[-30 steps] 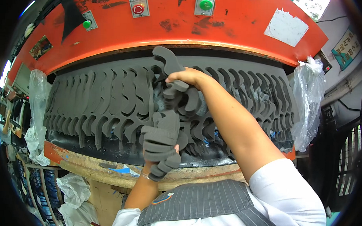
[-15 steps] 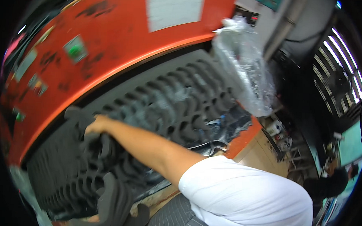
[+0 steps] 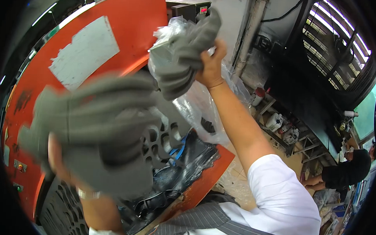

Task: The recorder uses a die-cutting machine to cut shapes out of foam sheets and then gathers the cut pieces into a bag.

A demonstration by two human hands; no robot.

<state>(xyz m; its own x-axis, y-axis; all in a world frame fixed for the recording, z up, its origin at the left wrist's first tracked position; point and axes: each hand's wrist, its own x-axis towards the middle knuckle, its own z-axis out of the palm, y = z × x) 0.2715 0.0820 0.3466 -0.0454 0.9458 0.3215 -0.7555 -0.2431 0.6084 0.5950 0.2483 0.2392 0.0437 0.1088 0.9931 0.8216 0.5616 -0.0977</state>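
My right hand (image 3: 211, 65) is raised high and grips a bunch of grey die-cut foam pieces (image 3: 186, 55) in front of a clear plastic bag (image 3: 201, 105). My left hand (image 3: 56, 156) holds up a larger, blurred stack of grey cut pieces (image 3: 100, 127); the stack hides most of the hand, and only the wrist with a bracelet shows. Behind both hands stands the orange cutting press (image 3: 128, 36), with the grey punched-out sheet (image 3: 162, 137) on its bed.
A white patch (image 3: 84, 51) is stuck on the press hood, and control buttons (image 3: 19, 167) sit at its left. A large fan grille (image 3: 339, 48) is at the upper right. Bottles and clutter (image 3: 279, 125) stand on the floor. Another person (image 3: 347, 170) bends at the far right.
The view has swung right and upward. Both hands have lifted bunches of grey cut pieces off the press bed; the right hand now holds its bunch up by the plastic bag.
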